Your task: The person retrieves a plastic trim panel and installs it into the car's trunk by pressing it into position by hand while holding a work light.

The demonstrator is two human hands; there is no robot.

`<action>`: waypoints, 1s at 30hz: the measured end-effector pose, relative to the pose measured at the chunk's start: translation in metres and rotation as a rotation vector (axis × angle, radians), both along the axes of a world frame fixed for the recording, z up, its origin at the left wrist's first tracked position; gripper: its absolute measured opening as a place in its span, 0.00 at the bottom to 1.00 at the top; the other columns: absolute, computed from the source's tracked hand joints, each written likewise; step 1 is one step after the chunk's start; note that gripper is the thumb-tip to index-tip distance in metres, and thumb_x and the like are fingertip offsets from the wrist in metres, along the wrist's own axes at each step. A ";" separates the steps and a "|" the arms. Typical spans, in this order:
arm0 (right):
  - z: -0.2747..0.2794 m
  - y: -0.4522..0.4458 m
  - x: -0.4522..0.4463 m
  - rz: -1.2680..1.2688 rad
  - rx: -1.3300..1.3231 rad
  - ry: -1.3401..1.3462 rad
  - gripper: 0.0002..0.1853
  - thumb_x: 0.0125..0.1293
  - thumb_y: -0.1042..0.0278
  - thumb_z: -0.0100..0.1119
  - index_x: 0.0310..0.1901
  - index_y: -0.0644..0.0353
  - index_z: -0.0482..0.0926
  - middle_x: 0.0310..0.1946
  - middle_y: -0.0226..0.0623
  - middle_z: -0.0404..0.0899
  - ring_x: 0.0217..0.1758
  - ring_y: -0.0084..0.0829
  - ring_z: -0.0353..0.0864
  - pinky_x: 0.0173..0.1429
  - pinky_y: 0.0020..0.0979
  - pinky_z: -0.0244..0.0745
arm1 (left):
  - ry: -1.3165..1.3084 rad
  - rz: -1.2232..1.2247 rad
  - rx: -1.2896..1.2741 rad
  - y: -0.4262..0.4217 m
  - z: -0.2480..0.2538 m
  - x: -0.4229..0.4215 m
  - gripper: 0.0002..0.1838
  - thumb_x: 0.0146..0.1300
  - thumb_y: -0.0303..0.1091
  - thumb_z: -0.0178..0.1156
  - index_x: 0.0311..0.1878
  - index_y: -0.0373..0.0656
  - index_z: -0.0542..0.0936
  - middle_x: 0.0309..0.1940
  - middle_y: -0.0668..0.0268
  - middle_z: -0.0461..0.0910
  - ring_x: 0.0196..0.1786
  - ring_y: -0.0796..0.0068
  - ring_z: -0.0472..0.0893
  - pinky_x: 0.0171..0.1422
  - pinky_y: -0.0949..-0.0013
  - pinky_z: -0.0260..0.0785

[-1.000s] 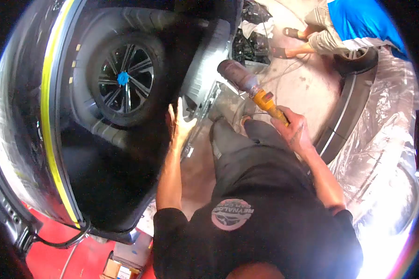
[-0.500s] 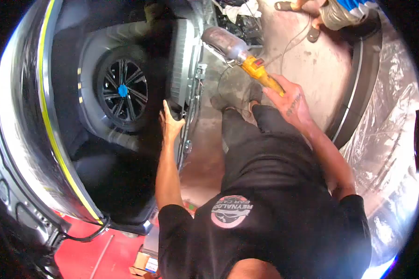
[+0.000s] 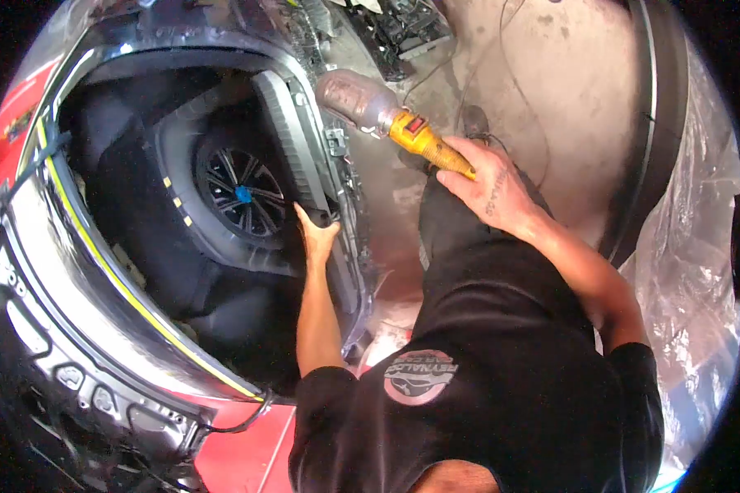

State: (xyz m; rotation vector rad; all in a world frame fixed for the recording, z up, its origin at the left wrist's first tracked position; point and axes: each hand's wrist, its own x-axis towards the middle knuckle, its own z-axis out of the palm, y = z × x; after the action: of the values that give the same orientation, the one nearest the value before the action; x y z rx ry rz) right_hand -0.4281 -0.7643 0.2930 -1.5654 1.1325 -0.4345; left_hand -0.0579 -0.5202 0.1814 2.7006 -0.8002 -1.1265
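Note:
My right hand (image 3: 495,182) is closed around the yellow handle of a work light (image 3: 426,144). The light's cloudy clear cover points up and left, toward the car trunk opening. My left hand (image 3: 316,238) reaches to the inner edge of the trunk sill (image 3: 298,148), with fingers and thumb around a dark part there. Its exact shape is partly hidden. Inside the trunk, a spare wheel (image 3: 242,189) with black spokes and a blue centre sits in its well.
An open tailgate (image 3: 99,329) with a yellow-edged strip lies left. A long black bumper-like part (image 3: 662,123) and clear plastic sheeting (image 3: 691,246) are right. Black parts (image 3: 403,33) and a cable (image 3: 514,74) lie on the floor ahead.
The view has shifted, bringing more of the trunk opening and tailgate into sight. The work light appears lower and further left in the picture. The other person's legs have left the view.

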 end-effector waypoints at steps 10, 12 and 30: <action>-0.080 0.016 -0.006 -0.139 0.295 -0.135 0.28 0.64 0.65 0.71 0.64 0.66 0.76 0.52 0.56 0.83 0.54 0.54 0.84 0.58 0.44 0.78 | -0.038 -0.060 0.024 -0.008 -0.007 0.005 0.67 0.50 0.39 0.81 0.84 0.32 0.44 0.79 0.42 0.59 0.80 0.50 0.62 0.84 0.60 0.54; -0.095 0.020 -0.006 -0.192 0.418 -0.183 0.29 0.64 0.66 0.70 0.65 0.66 0.75 0.51 0.56 0.83 0.53 0.53 0.84 0.58 0.43 0.78 | -0.019 -0.069 0.018 -0.014 -0.005 0.001 0.67 0.50 0.37 0.80 0.84 0.33 0.43 0.81 0.44 0.56 0.81 0.52 0.59 0.85 0.60 0.52; -0.166 0.143 0.029 -0.242 0.283 -0.520 0.27 0.66 0.70 0.68 0.64 0.69 0.73 0.51 0.56 0.84 0.53 0.55 0.87 0.55 0.42 0.82 | 0.089 -0.018 -0.115 0.008 -0.014 0.003 0.66 0.55 0.28 0.77 0.87 0.44 0.38 0.78 0.52 0.58 0.77 0.55 0.63 0.81 0.56 0.56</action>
State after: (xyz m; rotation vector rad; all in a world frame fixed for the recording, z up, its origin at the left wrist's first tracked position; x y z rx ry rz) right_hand -0.3989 -0.6217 0.1268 -0.9915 0.9262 -0.7581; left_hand -0.0545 -0.5120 0.1672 2.5364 -0.8493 -1.1572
